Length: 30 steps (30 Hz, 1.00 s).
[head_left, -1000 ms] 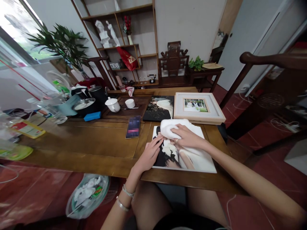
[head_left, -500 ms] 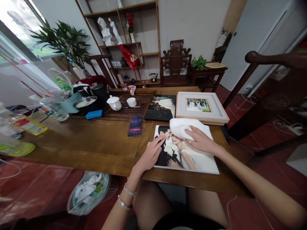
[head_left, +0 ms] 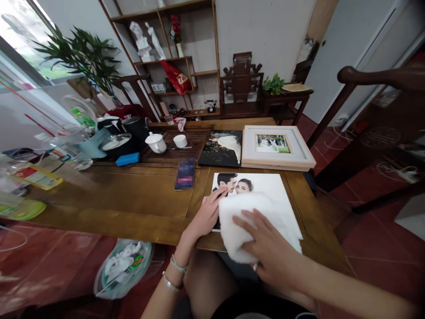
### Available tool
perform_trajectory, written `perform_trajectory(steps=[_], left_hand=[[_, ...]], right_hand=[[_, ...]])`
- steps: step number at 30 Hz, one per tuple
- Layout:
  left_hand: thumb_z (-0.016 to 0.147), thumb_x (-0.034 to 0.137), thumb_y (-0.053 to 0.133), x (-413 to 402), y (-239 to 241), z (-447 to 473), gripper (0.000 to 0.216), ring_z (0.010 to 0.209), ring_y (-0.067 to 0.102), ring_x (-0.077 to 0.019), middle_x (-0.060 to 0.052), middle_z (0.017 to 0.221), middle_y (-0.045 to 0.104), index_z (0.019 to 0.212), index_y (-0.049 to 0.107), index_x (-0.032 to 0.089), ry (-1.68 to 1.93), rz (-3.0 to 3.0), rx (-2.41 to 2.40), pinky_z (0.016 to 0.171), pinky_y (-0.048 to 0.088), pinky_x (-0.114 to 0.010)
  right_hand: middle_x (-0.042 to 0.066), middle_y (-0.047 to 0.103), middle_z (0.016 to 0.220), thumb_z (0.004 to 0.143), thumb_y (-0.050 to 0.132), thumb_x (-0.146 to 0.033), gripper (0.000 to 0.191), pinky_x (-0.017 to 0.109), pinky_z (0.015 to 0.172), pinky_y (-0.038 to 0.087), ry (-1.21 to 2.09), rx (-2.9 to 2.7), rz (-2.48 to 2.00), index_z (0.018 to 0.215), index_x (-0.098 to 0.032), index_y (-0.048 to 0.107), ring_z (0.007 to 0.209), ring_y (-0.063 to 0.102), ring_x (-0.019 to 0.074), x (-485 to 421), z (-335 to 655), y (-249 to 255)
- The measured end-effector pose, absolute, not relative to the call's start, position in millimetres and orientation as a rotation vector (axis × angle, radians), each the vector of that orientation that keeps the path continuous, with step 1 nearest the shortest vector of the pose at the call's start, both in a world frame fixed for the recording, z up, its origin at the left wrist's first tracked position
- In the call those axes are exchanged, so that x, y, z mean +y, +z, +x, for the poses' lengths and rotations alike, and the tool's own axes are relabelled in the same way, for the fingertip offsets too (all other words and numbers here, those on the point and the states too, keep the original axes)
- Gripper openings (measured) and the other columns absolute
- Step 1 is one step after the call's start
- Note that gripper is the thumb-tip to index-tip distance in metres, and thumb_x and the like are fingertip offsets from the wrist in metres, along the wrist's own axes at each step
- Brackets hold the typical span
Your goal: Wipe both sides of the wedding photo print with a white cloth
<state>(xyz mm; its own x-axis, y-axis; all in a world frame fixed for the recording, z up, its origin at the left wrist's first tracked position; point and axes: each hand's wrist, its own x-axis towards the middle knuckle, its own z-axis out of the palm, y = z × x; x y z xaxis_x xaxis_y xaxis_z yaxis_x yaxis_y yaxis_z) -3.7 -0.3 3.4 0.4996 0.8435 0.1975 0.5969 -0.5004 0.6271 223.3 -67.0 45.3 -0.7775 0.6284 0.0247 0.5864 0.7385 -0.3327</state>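
A photo panel (head_left: 287, 195) of a couple lies flat near the table's front edge. On its left side rests my left hand (head_left: 210, 212), fingers stretched out flat and holding nothing. My right hand (head_left: 265, 241) grips a folded white towel (head_left: 235, 221), its fingers spread over the top. The towel covers the lower part of the panel and hangs past its near edge. Just behind the panel lie a dark photo panel (head_left: 217, 155) and a pale wooden picture frame (head_left: 247, 150) holding a small photo.
Left of the panel lies a phone (head_left: 185, 174). Further left are a blue sponge (head_left: 128, 159), a white lidded cup (head_left: 156, 142), a small white bowl (head_left: 180, 141) and several bottles. A bin (head_left: 146, 266) stands on the floor below; a wooden chair (head_left: 341, 164) is at right.
My right hand has drawn the towel from the panel's upper part down toward me, over its near edge. The couple's heads are now uncovered. My left hand stays in place.
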Motion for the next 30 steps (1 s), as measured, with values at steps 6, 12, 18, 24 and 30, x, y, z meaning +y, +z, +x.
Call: perform_trajectory(steps=[6,12,18,24,30], left_hand=[[0.099,0.026,0.026,0.5,-0.5,-3.5,0.046,0.141,0.028,-0.0208,-0.007,0.151,0.035,0.145,0.032,0.027,0.703,2.281,1.204,0.113,0.024,-0.043],[0.099,0.025,0.026,0.4,-1.6,-3.6,0.047,0.141,0.026,-0.0196,-0.006,0.152,0.033,0.145,0.03,0.027,0.7,2.288,1.209,0.113,0.023,-0.043],[0.099,0.025,0.027,0.3,0.7,-4.1,0.046,0.14,0.029,-0.0227,-0.007,0.151,0.033,0.144,0.033,0.027,0.672,2.276,1.207,0.109,0.029,-0.044],[0.099,0.025,0.028,-0.1,1.2,-3.4,0.045,0.14,0.029,-0.0229,-0.008,0.151,0.034,0.144,0.034,0.026,0.707,2.279,1.195,0.11,0.029,-0.043],[0.099,0.025,0.025,0.2,-0.8,-3.7,0.047,0.141,0.026,-0.0197,-0.006,0.152,0.033,0.146,0.03,0.027,0.687,2.28,1.209,0.114,0.023,-0.043]], right_hand=[[0.011,0.041,0.145,0.074,0.055,-0.022,0.044,0.061,0.11,0.012,0.2,-2.638,-1.34,0.117,-0.02,0.062,0.139,0.017,0.0377,18.6,248.8,42.7],[0.011,0.034,0.15,0.076,0.054,-0.02,0.047,0.068,0.105,0.012,0.053,-2.646,-1.429,0.122,-0.02,0.06,0.139,0.016,0.0411,28.0,250.3,39.6],[0.009,0.02,0.155,0.073,0.062,-0.028,0.035,0.067,0.107,0.001,0.345,-2.849,-1.026,0.107,-0.024,0.069,0.14,0.005,0.0422,-44.7,224.9,41.0],[0.006,0.028,0.153,0.072,0.061,-0.027,0.033,0.061,0.111,0.004,0.373,-2.847,-0.933,0.104,-0.024,0.069,0.141,0.011,0.0355,-39.5,233.7,41.8],[0.009,0.043,0.145,0.072,0.054,-0.017,0.038,0.058,0.109,0.019,0.104,-2.667,-1.216,0.108,-0.021,0.066,0.138,0.026,0.0335,20.0,268.5,39.0]])
